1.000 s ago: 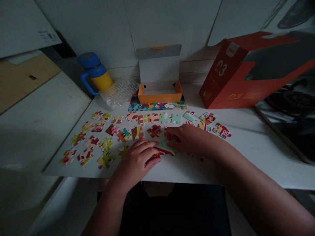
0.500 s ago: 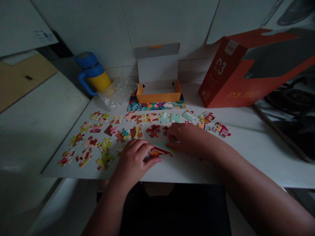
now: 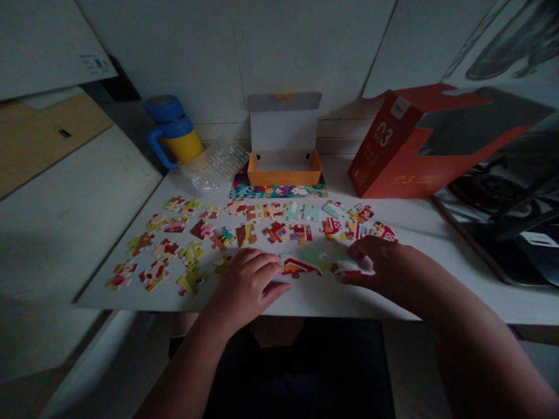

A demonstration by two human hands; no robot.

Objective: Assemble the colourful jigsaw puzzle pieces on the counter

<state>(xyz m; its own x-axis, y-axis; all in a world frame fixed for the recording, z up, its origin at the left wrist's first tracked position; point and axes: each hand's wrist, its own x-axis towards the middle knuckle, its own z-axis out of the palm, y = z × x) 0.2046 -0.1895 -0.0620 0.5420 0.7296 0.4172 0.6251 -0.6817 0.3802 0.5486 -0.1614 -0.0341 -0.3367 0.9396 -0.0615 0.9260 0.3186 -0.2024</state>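
Note:
Two or more joined puzzle pieces (image 3: 305, 262), pale green with a red-edged roof, lie near the table's front edge. My left hand (image 3: 248, 285) rests at their left end, fingers stretched out and thumb apart, fingertips touching or very close to the edge. To their right, my right hand (image 3: 379, 262) has its thumb and fingers around a puzzle piece (image 3: 347, 265) in pale green and red. Whether that piece touches the joined ones is hard to see. Behind it lie loose red barn pieces (image 3: 332, 227), and a piece with a red stripe (image 3: 301, 233) is farther left.
Many loose puzzle pieces (image 3: 166, 250) spread over the left of the white table (image 3: 244, 302). At the back stand an open orange box (image 3: 283, 177) on a colourful sheet (image 3: 271, 191), a plastic bag (image 3: 213, 166), a blue-yellow jug (image 3: 183, 142) and a large red box (image 3: 393, 151). A stove (image 3: 489, 198) is at right.
My right hand has moved right, away from the joined pieces, and now has a pale green and red piece between its fingers. My left hand has hardly moved. The view has shifted slightly.

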